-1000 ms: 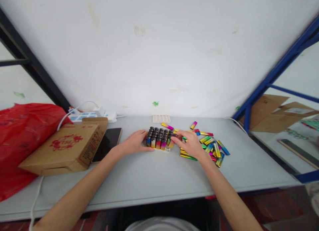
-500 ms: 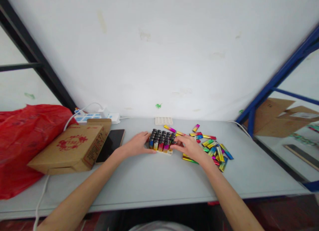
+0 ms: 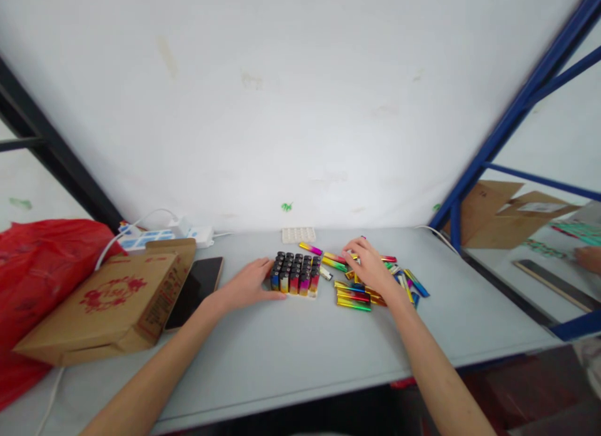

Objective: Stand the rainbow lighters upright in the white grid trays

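Note:
Black-topped lighters (image 3: 294, 274) with colourful metallic bodies stand upright in rows in a white tray (image 3: 300, 294). My left hand (image 3: 248, 284) grips the left side of this block, its thumb along the front and its fingers toward the back. Off to the right, my right hand (image 3: 370, 268) reaches over a loose pile of shiny metallic sleeves (image 3: 353, 296), fingers bent and apart. I make out nothing held in it, though its fingertips partly cover the pieces beneath. A purple and yellow sleeve (image 3: 310, 249) lies behind the block.
Another white slotted tray (image 3: 298, 235) rests against the wall. On the left are a phone (image 3: 200, 289), a cardboard box (image 3: 101, 304), a red plastic bag (image 3: 51, 260) and a power strip (image 3: 148, 238). Beyond the blue frame (image 3: 493, 135), another person's hand (image 3: 589, 259) shows.
My right hand has left the right edge of the lighter block and moved right, over the metallic sleeves. The left hand stays at the block. The camera view has shifted somewhat.

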`<state>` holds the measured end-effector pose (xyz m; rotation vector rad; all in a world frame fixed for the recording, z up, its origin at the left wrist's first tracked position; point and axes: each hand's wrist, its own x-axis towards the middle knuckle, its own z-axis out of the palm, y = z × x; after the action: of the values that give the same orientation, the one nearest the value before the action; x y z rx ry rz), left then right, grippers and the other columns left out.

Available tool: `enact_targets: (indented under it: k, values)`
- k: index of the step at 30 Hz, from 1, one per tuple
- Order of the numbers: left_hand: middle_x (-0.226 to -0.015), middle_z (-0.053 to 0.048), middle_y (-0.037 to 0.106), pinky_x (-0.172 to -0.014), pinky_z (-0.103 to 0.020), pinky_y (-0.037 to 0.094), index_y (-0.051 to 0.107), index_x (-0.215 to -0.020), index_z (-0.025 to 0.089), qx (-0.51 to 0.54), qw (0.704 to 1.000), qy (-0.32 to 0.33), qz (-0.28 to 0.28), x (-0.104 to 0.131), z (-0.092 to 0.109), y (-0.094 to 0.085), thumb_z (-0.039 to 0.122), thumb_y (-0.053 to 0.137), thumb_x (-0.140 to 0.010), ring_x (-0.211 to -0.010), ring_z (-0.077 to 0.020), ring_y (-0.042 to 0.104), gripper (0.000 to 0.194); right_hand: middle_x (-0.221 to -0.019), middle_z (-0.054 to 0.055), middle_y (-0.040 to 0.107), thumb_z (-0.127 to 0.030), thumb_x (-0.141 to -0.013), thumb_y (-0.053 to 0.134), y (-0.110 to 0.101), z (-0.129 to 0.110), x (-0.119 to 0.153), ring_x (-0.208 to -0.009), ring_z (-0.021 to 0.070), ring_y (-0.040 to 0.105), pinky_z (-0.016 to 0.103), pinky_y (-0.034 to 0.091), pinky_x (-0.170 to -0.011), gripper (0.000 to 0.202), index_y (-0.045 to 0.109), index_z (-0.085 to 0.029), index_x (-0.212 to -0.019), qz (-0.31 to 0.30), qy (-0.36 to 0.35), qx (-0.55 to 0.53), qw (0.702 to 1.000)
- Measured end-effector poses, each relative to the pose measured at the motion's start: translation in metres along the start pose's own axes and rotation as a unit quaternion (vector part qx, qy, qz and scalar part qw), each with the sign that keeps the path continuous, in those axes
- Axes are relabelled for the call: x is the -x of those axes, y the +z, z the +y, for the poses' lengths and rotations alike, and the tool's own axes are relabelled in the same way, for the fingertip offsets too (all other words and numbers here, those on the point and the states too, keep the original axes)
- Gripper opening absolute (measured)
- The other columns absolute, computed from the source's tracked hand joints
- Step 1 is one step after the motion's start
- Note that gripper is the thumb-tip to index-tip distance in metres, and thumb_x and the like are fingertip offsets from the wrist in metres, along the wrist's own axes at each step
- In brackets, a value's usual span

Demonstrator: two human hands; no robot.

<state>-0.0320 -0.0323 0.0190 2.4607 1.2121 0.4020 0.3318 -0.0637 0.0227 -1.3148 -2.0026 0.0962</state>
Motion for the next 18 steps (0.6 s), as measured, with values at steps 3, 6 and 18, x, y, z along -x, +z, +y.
enact_targets:
  k: [3, 6, 18]
  values:
    - [-0.124, -0.015, 0.076, -0.105, -0.048, 0.056, 0.071, -0.116, 0.023, 0.004, 1.000, -0.001, 0.007, 0.000, 0.000, 0.000, 0.073, 0.082, -0.075, -0.117, -0.0380, 0.070, 0.066, -0.111, 0.012, 0.067, -0.032, -0.109, 0.054, -0.002, 0.010, -0.001, -0.110, 0.0292, 0.066, 0.047, 0.053, -0.105, 0.021, 0.071, -0.023, -0.103, 0.035, -0.004, 0.009, 0.999]
    - [-0.124, -0.016, 0.076, -0.105, -0.048, 0.056, 0.071, -0.115, 0.022, -0.002, 1.000, -0.005, 0.005, -0.001, -0.001, 0.000, 0.073, 0.081, -0.075, -0.116, -0.0385, 0.071, 0.066, -0.109, 0.012, 0.067, -0.032, -0.108, 0.054, -0.008, 0.019, -0.002, -0.108, 0.0296, 0.065, 0.048, 0.054, -0.104, 0.021, 0.072, -0.023, -0.102, 0.072, 0.006, 0.017, 0.997]
    - [-0.132, -0.017, 0.075, -0.111, -0.051, 0.055, 0.071, -0.122, 0.021, 0.001, 1.000, -0.012, 0.000, -0.005, -0.005, 0.001, 0.075, 0.080, -0.073, -0.125, -0.0415, 0.069, 0.073, -0.109, 0.011, 0.069, -0.032, -0.106, 0.057, -0.031, 0.027, -0.002, -0.101, 0.0271, 0.067, 0.042, 0.056, -0.096, 0.018, 0.072, -0.022, -0.107, 0.151, 0.022, 0.000, 0.988]
